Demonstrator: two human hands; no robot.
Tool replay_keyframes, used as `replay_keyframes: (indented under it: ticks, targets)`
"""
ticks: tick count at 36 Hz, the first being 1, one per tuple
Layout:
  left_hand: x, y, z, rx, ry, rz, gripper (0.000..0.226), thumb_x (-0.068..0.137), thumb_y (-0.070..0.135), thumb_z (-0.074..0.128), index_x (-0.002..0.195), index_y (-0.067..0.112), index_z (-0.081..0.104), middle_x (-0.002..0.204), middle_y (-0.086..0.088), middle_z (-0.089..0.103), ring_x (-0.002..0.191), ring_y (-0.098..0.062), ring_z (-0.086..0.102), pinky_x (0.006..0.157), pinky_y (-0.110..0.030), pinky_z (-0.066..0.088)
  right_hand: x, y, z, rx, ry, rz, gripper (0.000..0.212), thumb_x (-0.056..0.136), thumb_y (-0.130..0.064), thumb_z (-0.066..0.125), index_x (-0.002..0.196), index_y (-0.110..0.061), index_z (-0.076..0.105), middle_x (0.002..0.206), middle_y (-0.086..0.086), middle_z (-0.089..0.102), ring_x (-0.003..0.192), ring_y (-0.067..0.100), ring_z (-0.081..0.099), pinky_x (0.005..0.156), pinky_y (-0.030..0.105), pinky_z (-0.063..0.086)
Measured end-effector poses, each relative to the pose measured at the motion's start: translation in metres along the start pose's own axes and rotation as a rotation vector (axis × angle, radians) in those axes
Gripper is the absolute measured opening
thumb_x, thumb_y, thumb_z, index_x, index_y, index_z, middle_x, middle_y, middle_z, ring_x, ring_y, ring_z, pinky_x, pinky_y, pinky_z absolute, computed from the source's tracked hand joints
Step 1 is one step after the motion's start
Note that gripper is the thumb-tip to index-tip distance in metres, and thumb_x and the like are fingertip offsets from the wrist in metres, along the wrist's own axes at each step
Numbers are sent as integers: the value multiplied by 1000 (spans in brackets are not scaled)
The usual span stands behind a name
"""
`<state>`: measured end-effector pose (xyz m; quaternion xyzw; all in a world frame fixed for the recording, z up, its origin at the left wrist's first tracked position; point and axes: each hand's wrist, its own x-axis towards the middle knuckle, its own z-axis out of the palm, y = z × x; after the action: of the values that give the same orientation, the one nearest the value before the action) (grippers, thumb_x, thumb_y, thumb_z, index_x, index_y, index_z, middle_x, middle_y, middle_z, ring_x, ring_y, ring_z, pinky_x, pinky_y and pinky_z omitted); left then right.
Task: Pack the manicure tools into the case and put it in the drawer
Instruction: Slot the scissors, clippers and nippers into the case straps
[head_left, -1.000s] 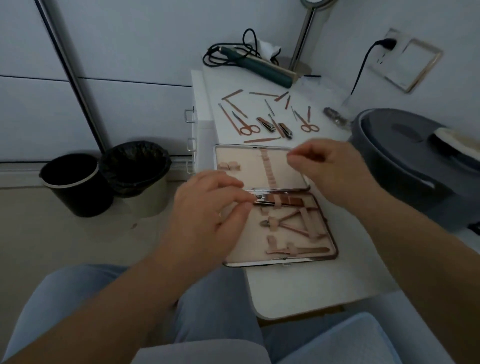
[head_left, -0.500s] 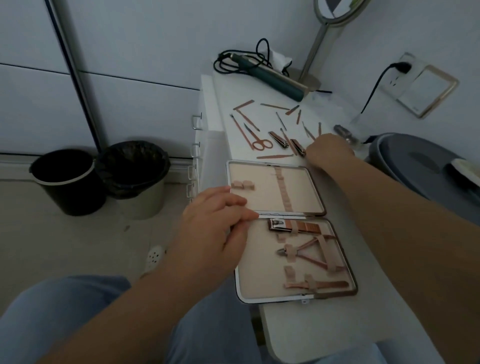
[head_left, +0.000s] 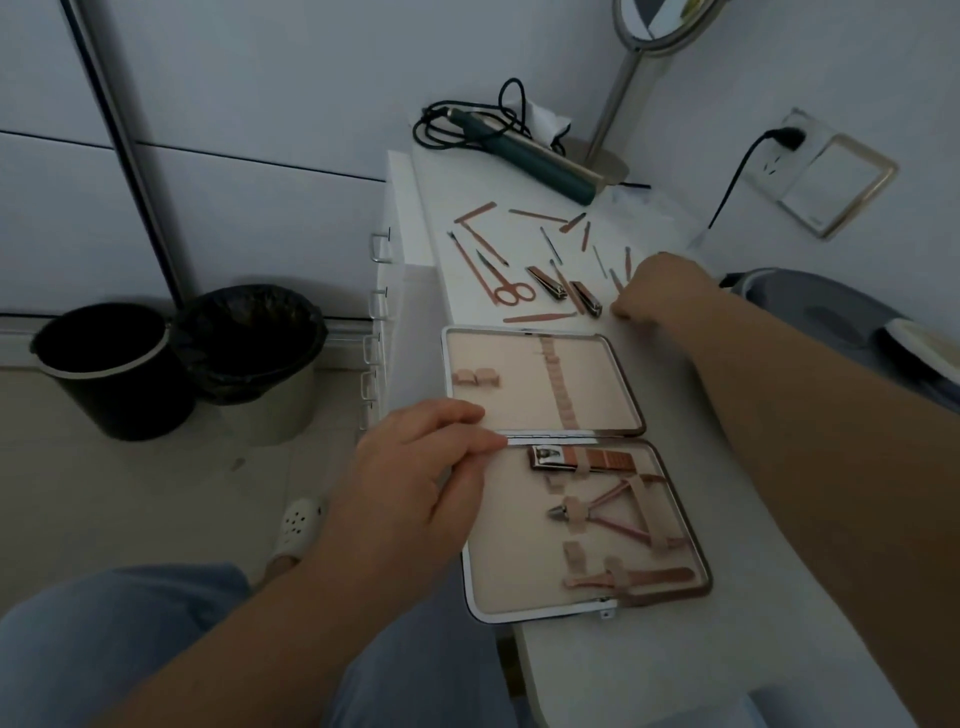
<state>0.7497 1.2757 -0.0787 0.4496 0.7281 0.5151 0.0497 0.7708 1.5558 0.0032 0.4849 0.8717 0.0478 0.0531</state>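
The manicure case (head_left: 545, 384) lies open on the white tabletop (head_left: 691, 519). Its near half holds a large nail clipper (head_left: 582, 460), a cuticle nipper (head_left: 608, 512) and a flat tool (head_left: 634, 577) under straps. My left hand (head_left: 415, 478) rests with straight fingers on the case's left edge at the hinge. Beyond the case lie loose tools: rose scissors (head_left: 511, 291), two clippers (head_left: 548, 283), files and pushers. My right hand (head_left: 654, 291) is at the right end of that row, fingers curled down over a second small pair of scissors, mostly hidden.
A drawer unit with metal handles (head_left: 382, 244) stands under the tabletop's left side. Two bins (head_left: 104, 364) sit on the floor to the left. A corded hair tool (head_left: 530, 156) and a mirror stand (head_left: 618, 104) are at the back, a grey lidded tub (head_left: 821, 312) at the right.
My right hand left the case and reached out to the loose tools at the far right. My left hand stayed on the case's left edge. The camera tilted up.
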Motion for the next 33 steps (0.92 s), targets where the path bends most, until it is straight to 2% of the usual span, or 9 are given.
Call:
replay_keyframes:
  ticks: [3,8,12,15,18,22,26,29,33]
  targets:
    - [-1,-1,1,-21,9,-12,27,83,30,46,95,25,69,109,29,47,106,0,47,93,-18,35,0,-2,-3,17,-40,6,23,86,-15,53,67,-4,46,65,9,47,55,18,44,50,26,36]
    - [0,0,0,-8,18,4,31,83,36,43,95,25,69,109,29,47,104,3,47,91,-19,37,0,-3,-6,107,-83,41,27,85,-24,61,90,-1,47,93,17,52,83,28,52,78,37,48]
    - [-2,0,0,-9,13,-2,26,83,28,47,96,24,70,109,28,49,105,2,47,90,-18,37,0,-5,1,159,-43,59,31,83,-21,62,67,-3,42,76,13,53,75,27,53,58,27,42]
    - [-2,2,-1,-6,3,-19,27,83,26,46,96,24,70,109,31,47,106,4,46,89,-8,34,-5,-5,4,187,12,58,29,85,-19,59,68,-3,41,67,9,46,69,25,51,46,24,32]
    - [-1,5,-2,8,-9,-23,27,82,26,47,95,23,70,108,25,51,105,5,46,89,-1,30,-10,-2,3,295,55,43,18,85,-17,58,88,-4,47,74,11,48,65,23,50,45,24,31]
    - [3,7,-4,5,-13,-61,17,82,26,55,87,31,70,103,33,50,99,11,48,87,1,28,-26,1,-3,774,18,28,27,80,-15,62,98,5,61,66,6,54,55,14,48,54,28,46]
    - [11,13,-12,-100,65,-140,27,77,17,66,78,44,63,93,31,57,97,17,48,81,3,29,-76,-3,-8,963,32,-133,15,82,-29,65,87,-15,65,69,0,60,59,9,53,53,23,46]
    - [17,21,-18,-64,62,-102,18,75,33,61,83,49,60,91,37,55,101,16,45,84,2,27,-121,-5,-8,1077,-66,-280,13,78,-38,65,77,-25,67,60,-5,63,56,5,56,52,18,44]
    - [19,36,-19,-205,-10,-163,15,76,41,62,91,42,64,88,26,63,89,10,55,76,-10,45,-163,-9,-4,1198,-192,-371,17,74,-39,67,77,-24,72,58,-9,65,49,-2,56,46,9,43]
